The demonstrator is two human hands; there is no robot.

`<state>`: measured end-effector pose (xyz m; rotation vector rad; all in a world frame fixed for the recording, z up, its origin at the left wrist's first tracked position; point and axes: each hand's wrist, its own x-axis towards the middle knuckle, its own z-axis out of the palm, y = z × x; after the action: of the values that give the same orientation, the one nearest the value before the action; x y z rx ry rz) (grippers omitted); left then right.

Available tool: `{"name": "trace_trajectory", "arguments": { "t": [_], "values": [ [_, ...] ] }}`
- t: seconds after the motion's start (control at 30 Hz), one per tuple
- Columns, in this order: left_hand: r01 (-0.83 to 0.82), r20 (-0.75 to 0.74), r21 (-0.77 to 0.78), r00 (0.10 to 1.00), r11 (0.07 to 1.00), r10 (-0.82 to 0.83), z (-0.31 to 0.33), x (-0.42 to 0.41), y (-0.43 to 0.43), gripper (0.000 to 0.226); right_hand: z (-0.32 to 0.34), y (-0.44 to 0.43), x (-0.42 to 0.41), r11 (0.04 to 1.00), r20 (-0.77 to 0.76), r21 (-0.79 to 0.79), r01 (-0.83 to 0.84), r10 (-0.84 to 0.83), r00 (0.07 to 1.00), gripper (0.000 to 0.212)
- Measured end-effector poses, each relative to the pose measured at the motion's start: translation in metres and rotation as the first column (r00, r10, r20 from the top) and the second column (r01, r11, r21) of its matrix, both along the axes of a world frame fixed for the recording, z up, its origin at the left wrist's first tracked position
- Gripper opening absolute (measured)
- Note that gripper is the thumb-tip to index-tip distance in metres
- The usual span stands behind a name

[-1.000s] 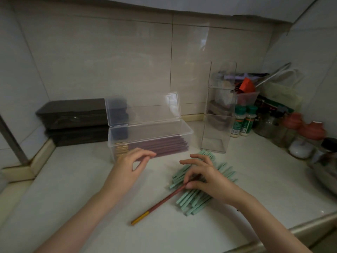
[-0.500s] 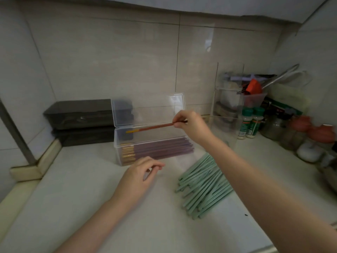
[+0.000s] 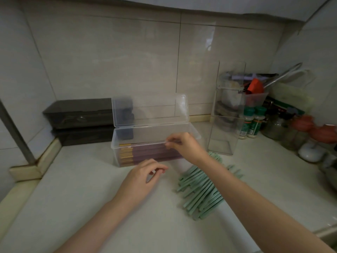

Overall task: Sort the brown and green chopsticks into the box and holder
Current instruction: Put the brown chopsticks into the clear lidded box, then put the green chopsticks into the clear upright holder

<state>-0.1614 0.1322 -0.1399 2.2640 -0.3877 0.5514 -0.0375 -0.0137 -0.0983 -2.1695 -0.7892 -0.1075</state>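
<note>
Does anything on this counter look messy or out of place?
The green chopsticks lie in a loose, splayed heap on the counter, some crossing, none in the holder behind them. The brown chopsticks lie neatly in the box.

readable text: none, honestly
labels: two small green-capped white plastic bottles [image 3: 252,123] wear green-and-white labels, print way too blurry
brands/numbers: nothing legible

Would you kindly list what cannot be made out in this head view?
Head view:
Right hand: its curled fingers hide whether it pinches a chopstick.
Brown chopsticks: count blurred through the box wall.
Green chopsticks: partly hidden under the right forearm.
Jars: blurred, cut by the right edge.
</note>
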Motion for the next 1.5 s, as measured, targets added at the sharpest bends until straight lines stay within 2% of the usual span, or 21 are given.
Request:
{"name": "trace_trajectory", "arguments": {
  "t": [0.23, 0.3, 0.37, 0.43, 0.5, 0.57, 0.67, 0.73, 0.8, 0.87, 0.93, 1.03, 1.23, 1.37, 1.5],
  "values": [
    [0.067, 0.002, 0.071, 0.998, 0.995, -0.067, 0.0, -0.003, -0.008, 0.024, 0.004, -0.004, -0.043, 0.996, 0.166, -0.074, -0.059, 0.07, 0.984, 0.018],
    [0.085, 0.003, 0.082, 0.996, 0.993, -0.085, 0.0, -0.004, -0.01, 0.023, 0.005, -0.01, -0.052, 0.992, 0.147, -0.096, -0.08, 0.094, 0.985, 0.023],
    [0.097, 0.005, 0.088, 0.995, 0.991, -0.098, 0.0, -0.005, -0.012, 0.024, 0.012, -0.025, -0.053, 0.995, 0.131, -0.039, -0.086, 0.091, 0.987, 0.03],
    [0.096, 0.001, 0.077, 0.995, 0.992, -0.096, -0.001, -0.006, -0.012, 0.025, 0.022, -0.05, -0.04, 0.999, 0.222, 0.005, 0.049, -0.049, 0.974, 0.033],
    [0.091, -0.011, 0.056, 0.996, 0.994, -0.091, -0.002, -0.006, -0.012, 0.026, 0.034, -0.083, -0.016, 0.956, 0.334, 0.041, 0.29, -0.287, 0.898, 0.037],
    [0.087, -0.015, 0.042, 0.996, 0.995, -0.086, -0.003, -0.005, -0.015, 0.026, 0.043, -0.116, 0.007, 0.891, 0.378, 0.033, 0.453, -0.43, 0.82, 0.044],
    [0.083, -0.037, 0.028, 0.996, 0.996, -0.082, -0.004, -0.002, -0.022, 0.027, 0.046, -0.142, 0.027, 0.851, 0.375, -0.125, 0.51, -0.435, 0.819, 0.048],
    [0.087, -0.05, 0.019, 0.995, 0.996, -0.086, -0.004, -0.002, -0.03, 0.029, 0.044, -0.144, 0.036, 0.812, 0.449, -0.231, 0.536, -0.4, 0.799, 0.038],
    [0.104, -0.098, 0.0, 0.99, 0.995, -0.103, 0.0, -0.006, -0.042, 0.038, 0.043, -0.139, 0.039, 0.81, 0.47, -0.231, 0.538, -0.391, 0.791, 0.023],
    [0.141, -0.187, 0.057, 0.974, 0.988, -0.128, 0.007, -0.012, -0.063, 0.062, 0.044, -0.135, 0.04, 0.846, 0.409, -0.157, 0.51, -0.415, 0.813, 0.013],
    [0.168, -0.249, 0.232, 0.962, 0.958, -0.109, 0.015, -0.016, -0.089, 0.081, 0.044, -0.134, 0.039, 0.873, 0.351, -0.103, 0.477, -0.416, 0.838, 0.012],
    [0.11, -0.199, 0.44, 0.98, 0.891, -0.022, 0.021, -0.011, -0.124, 0.104, 0.043, -0.136, 0.033, 0.888, 0.319, -0.108, 0.446, -0.394, 0.862, 0.012],
    [0.041, -0.279, 0.535, 0.951, 0.844, 0.131, 0.006, 0.011, -0.134, 0.137, 0.048, -0.148, 0.009, 0.931, 0.31, -0.14, 0.338, -0.283, 0.908, 0.016],
    [0.025, -0.321, 0.561, 0.928, 0.827, 0.19, -0.003, 0.007, -0.132, 0.127, 0.049, -0.154, 0.0, 0.943, 0.323, -0.15, 0.297, -0.237, 0.916, 0.016],
    [0.005, -0.284, 0.57, 0.939, 0.821, 0.192, -0.007, 0.006, -0.133, 0.116, 0.048, -0.153, -0.001, 0.927, 0.415, -0.084, 0.367, -0.302, 0.858, 0.017]
  ]
}}
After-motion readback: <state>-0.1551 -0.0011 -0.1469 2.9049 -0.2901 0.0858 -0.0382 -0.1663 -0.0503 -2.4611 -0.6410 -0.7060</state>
